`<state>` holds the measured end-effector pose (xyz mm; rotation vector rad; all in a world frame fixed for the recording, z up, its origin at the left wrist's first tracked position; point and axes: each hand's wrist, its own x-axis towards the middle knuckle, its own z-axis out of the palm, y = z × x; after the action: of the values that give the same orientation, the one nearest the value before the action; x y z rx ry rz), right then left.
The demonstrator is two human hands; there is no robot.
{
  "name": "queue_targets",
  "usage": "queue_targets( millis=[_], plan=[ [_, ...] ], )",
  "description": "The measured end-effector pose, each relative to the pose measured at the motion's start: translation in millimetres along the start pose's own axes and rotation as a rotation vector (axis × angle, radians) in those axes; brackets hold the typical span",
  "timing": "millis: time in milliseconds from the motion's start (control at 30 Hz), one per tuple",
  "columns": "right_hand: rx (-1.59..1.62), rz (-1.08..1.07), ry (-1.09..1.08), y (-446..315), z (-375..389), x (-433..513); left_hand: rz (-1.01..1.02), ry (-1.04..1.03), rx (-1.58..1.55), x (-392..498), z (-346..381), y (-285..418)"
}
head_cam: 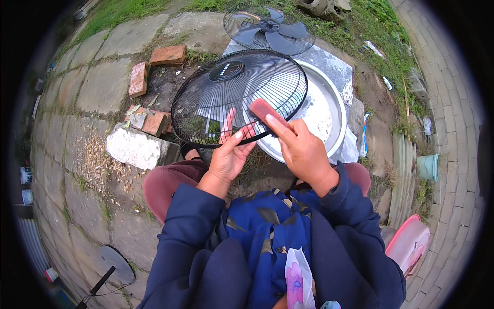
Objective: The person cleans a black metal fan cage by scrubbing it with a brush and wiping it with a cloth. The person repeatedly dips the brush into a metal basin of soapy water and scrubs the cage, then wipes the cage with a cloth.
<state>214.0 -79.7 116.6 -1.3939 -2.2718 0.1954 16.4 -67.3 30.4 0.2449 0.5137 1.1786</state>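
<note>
A black wire front fan grille is tilted in front of me over the edge of a metal basin. My left hand grips its near rim, thumb on the near side and fingers behind the wires. In my right hand is a reddish-brown brush with dark bristles, held against or very close to the rim's right part. The basin holds shallow water with bubbles. Beyond it, grey fan blades lie within a second round wire grille.
A grey stone slab lies under the basin. Red bricks and a white-topped block stand to the left. At lower left is a fan stand. A pink plastic basin and a pale green bucket are on the right.
</note>
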Motion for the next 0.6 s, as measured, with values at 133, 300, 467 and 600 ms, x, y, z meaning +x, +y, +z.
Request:
queue_targets(
  millis=[133, 300, 467, 600],
  plan=[
    [-0.070, -0.077, 0.076, 13, 8, -1, 0.012, -0.026, -0.003, 0, -3, -3],
    [-0.157, 0.399, 0.172, 75, -3, 23, -0.022, -0.052, -0.061, 2, -5, -6],
    [0.144, -0.016, 0.096, 31, 20, -11, 0.031, -0.077, -0.042, 4, -8, -2],
    [0.054, -0.104, 0.306, 64, 41, -4, 0.017, -0.099, -0.020, 3, -9, 0]
  ],
)
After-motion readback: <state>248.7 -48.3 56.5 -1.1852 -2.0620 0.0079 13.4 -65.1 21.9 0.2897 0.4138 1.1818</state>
